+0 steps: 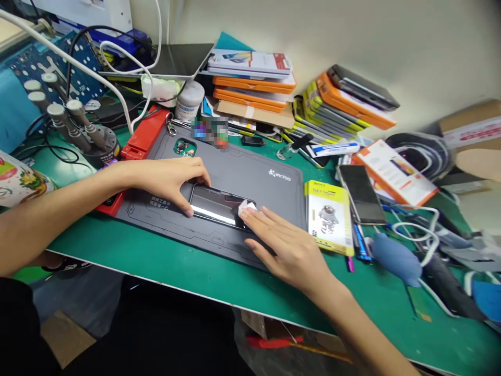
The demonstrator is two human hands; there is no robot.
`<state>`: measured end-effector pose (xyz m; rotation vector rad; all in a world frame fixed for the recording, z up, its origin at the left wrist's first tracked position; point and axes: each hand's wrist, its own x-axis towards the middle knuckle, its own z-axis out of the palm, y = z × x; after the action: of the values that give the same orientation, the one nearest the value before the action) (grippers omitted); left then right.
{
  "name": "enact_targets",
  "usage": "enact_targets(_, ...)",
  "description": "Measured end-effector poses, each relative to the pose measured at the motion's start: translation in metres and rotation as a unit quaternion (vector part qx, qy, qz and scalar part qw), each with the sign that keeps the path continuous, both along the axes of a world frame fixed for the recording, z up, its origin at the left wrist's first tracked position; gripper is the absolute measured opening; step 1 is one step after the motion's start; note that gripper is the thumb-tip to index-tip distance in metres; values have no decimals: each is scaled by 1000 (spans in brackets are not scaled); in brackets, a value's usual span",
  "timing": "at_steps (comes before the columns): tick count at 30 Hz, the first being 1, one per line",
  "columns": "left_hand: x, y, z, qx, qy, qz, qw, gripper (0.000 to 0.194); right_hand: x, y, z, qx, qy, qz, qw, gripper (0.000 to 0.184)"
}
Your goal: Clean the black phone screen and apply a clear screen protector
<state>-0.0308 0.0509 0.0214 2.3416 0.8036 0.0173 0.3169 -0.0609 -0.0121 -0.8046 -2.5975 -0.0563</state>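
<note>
A black smartphone (215,206) with a glossy surface lies flat on a dark grey work mat (242,167). My left hand (172,180) grips its left end, thumb on the near edge and fingers on the far edge. Under the fingertips of my right hand (287,245) is a crumpled white wipe (246,206), pressed onto the phone's right end. Those fingers are stretched out along the wipe. A red clamp-like unit (145,133) runs along the mat's left side.
A yellow-edged packet (329,216) lies right of the mat, beside another phone (360,194). Orange boxes (254,83) are stacked behind. Screwdrivers in a round holder (102,146) stand at left. A blue air blower (396,259) and cables lie at right.
</note>
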Motion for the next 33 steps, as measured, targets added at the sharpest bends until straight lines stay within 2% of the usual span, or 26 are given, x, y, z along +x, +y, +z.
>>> enact_targets(4,-1,1,0,11,-13,-2,1000,78,-16,1,0,-5,6,15,1000,82)
enact_targets(9,-2,1,0,17,-11,-6,1000,76,-1,-8,0,-18,17,3,1000,82)
enact_targets(14,-3,0,1,16,-14,-3,1000,76,-1,5,-6,-13,43,-17,999,72)
enact_targets(18,-2,0,1,19,-13,-5,1000,77,-6,-5,-7,-15,46,6,999,76)
enact_targets(22,-2,1,1,10,-4,-7,1000,76,6,-11,-5,-15,43,28,999,78)
enact_targets(25,-5,0,1,15,-6,-11,1000,76,21,7,-3,-11,30,24,999,70)
enact_targets(28,-6,-3,0,42,-8,-22,999,81,33,36,1,17,10,35,999,53)
enact_targets(31,-1,-8,-1,95,3,-29,995,97,33,61,6,76,-1,-11,997,35)
enact_targets(33,2,-12,-1,137,20,-26,990,96,26,70,10,110,3,-46,993,28)
